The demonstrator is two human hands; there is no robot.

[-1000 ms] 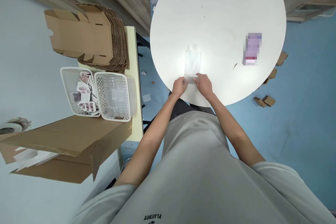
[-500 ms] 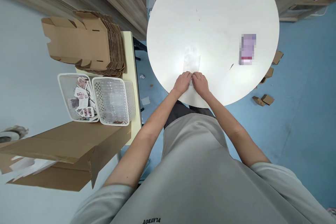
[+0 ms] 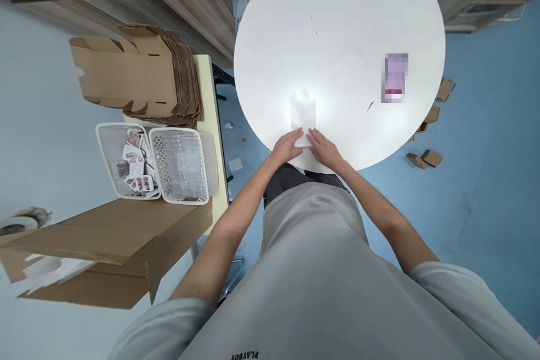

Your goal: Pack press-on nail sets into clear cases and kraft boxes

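Note:
A translucent, whitish plastic bag (image 3: 303, 112) lies flat near the front edge of the round white table (image 3: 337, 22). Glare from the table makes its outline faint. My left hand (image 3: 287, 146) rests at the bag's near left corner, fingers stretched over it and the thumb apart. At the near right corner is my right hand (image 3: 325, 149), its fingers likewise extended onto the plastic. Between the fingertips shows a brighter white strip at the near end. A pixelated purple item (image 3: 395, 76) lies farther right on the table.
To the left, a side table (image 3: 206, 81) carries a stack of flattened cardboard boxes (image 3: 126, 76), a white basket (image 3: 105, 157) of printed pieces and another basket (image 3: 205, 180) of clear plastic items. A large open carton (image 3: 105, 230) stands nearer. Small brown boxes (image 3: 432, 158) lie on the floor at right.
My hands have drawn slightly toward me and apart, from fingertips together at the bag's near end to fingers stretched over its corners. The bag has shifted a little toward me.

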